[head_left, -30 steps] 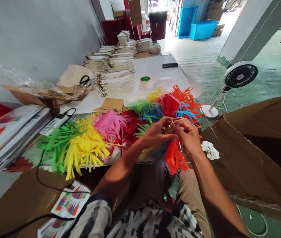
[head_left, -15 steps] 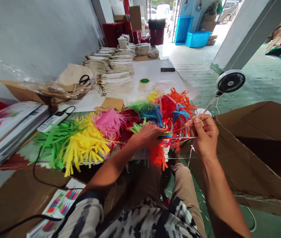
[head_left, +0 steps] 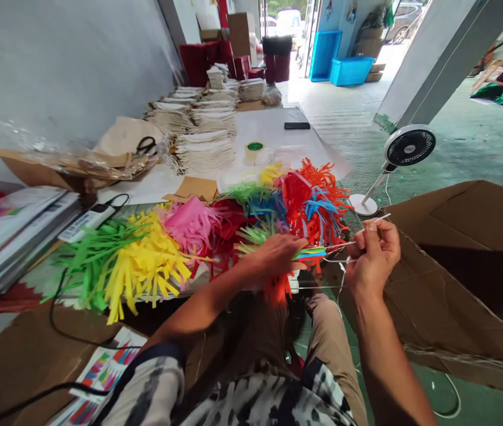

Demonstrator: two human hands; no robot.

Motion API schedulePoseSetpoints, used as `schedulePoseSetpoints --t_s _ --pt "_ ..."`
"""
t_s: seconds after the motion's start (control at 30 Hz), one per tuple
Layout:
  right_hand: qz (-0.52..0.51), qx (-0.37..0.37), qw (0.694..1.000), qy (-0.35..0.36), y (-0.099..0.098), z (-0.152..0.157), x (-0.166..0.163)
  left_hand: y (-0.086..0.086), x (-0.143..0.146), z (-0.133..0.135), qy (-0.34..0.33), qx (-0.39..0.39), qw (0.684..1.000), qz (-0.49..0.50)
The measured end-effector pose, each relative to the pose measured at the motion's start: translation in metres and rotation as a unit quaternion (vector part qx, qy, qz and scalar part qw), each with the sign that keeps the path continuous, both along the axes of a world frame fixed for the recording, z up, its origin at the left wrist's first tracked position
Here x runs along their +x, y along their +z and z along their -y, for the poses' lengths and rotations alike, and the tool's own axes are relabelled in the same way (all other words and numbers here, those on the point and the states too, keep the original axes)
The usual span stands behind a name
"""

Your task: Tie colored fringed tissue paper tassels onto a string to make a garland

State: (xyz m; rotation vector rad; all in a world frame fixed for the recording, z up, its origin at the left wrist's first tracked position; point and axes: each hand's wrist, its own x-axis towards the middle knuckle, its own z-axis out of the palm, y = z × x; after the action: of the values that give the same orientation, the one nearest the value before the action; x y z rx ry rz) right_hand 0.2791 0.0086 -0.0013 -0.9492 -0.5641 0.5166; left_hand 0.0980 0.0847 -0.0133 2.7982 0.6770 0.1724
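Note:
My left hand [head_left: 274, 255] is closed on a small stack of coloured fringed paper pieces [head_left: 309, 253] at the front edge of the table. My right hand [head_left: 373, 251] is to its right, its fingers pinched on a thin white string [head_left: 339, 260] that runs back to the stack and loops down below it. A pile of fringed paper [head_left: 216, 231] in green, yellow, pink, red, blue and orange lies on the table just behind both hands. Orange fringes [head_left: 278, 289] hang below my left hand.
Stacks of folded cream paper bags [head_left: 207, 127], a tape roll [head_left: 254, 149], scissors [head_left: 145, 144] and a phone [head_left: 296, 125] lie further back. Printed sheets [head_left: 7, 231] are stacked at left. A large open cardboard box [head_left: 464, 278] stands at right, a small fan [head_left: 405, 151] behind it.
My right hand has drawn away to the right from my left hand, pulling the string out taut. My left hand stayed on the paper stack, which now sits lower.

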Motion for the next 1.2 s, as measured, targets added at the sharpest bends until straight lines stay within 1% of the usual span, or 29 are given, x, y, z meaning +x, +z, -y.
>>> schedulePoseSetpoints --t_s 0.07,0.1,0.17,0.23,0.27,0.33,0.4,0.5,0.57,0.6,0.63,0.67,0.73,0.77,0.8,0.83,0.87,0.97,1.03,1.07,1.13,1.2 --pt "0.002 0.003 1.0 0.0 -0.004 0.002 0.001 -0.011 0.007 -0.003 -0.007 -0.004 0.999 0.035" --pt "0.01 0.0 1.0 0.003 -0.007 0.004 0.002 -0.014 0.009 -0.006 -0.006 -0.004 0.998 0.056" --pt "0.036 -0.023 0.999 0.016 -0.016 0.009 0.001 -0.01 0.012 -0.017 -0.011 -0.025 0.995 0.098" --pt "0.067 -0.053 0.995 0.043 -0.028 0.016 -0.004 -0.001 0.016 -0.033 -0.018 -0.051 0.99 0.13" --pt "0.084 -0.069 0.992 0.06 -0.034 0.019 -0.008 0.004 0.02 -0.042 -0.017 -0.047 0.989 0.138" --pt "0.115 -0.094 0.985 0.091 -0.044 0.023 -0.018 0.011 0.033 -0.058 -0.004 -0.003 0.992 0.13" --pt "0.142 -0.111 0.978 0.109 -0.052 0.026 -0.027 0.012 0.05 -0.069 -0.01 0.033 0.994 0.106" --pt "0.165 -0.123 0.97 0.126 -0.058 0.025 -0.036 0.004 0.079 -0.085 -0.031 0.001 0.995 0.097" --pt "0.168 -0.131 0.967 0.142 -0.06 0.023 -0.036 -0.002 0.099 -0.098 -0.014 -0.037 0.991 0.126" --pt "0.167 -0.134 0.966 0.147 -0.062 0.022 -0.036 -0.006 0.107 -0.105 0.003 -0.073 0.984 0.16" --pt "0.165 -0.138 0.965 0.15 -0.064 0.021 -0.034 -0.009 0.114 -0.113 0.021 -0.127 0.97 0.205" --pt "0.164 -0.142 0.965 0.151 -0.065 0.02 -0.033 -0.011 0.12 -0.12 0.037 -0.195 0.946 0.254" --pt "0.163 -0.147 0.964 0.149 -0.07 0.018 -0.03 -0.016 0.125 -0.131 0.05 -0.327 0.883 0.332" --pt "0.163 -0.15 0.964 0.148 -0.072 0.017 -0.029 -0.018 0.125 -0.133 0.043 -0.366 0.862 0.348" --pt "0.163 -0.152 0.963 0.149 -0.074 0.016 -0.028 -0.02 0.122 -0.133 0.028 -0.381 0.854 0.354" --pt "0.162 -0.154 0.963 0.151 -0.076 0.016 -0.027 -0.021 0.118 -0.13 0.008 -0.375 0.855 0.357" --pt "0.159 -0.155 0.963 0.153 -0.077 0.015 -0.027 -0.021 0.114 -0.125 -0.016 -0.351 0.864 0.36" --pt "0.15 -0.152 0.963 0.162 -0.081 0.014 -0.025 -0.017 0.1 -0.108 -0.076 -0.218 0.913 0.338" --pt "0.149 -0.149 0.964 0.163 -0.083 0.013 -0.025 -0.011 0.097 -0.099 -0.116 -0.133 0.947 0.269" --pt "0.15 -0.15 0.963 0.163 -0.083 0.013 -0.025 -0.009 0.098 -0.096 -0.143 -0.102 0.959 0.224" --pt "0.155 -0.153 0.962 0.164 -0.083 0.012 -0.026 -0.006 0.104 -0.093 -0.212 -0.06 0.964 0.151" --pt "0.163 -0.157 0.96 0.162 -0.083 0.012 -0.026 -0.006 0.114 -0.09 -0.268 -0.023 0.957 0.104"
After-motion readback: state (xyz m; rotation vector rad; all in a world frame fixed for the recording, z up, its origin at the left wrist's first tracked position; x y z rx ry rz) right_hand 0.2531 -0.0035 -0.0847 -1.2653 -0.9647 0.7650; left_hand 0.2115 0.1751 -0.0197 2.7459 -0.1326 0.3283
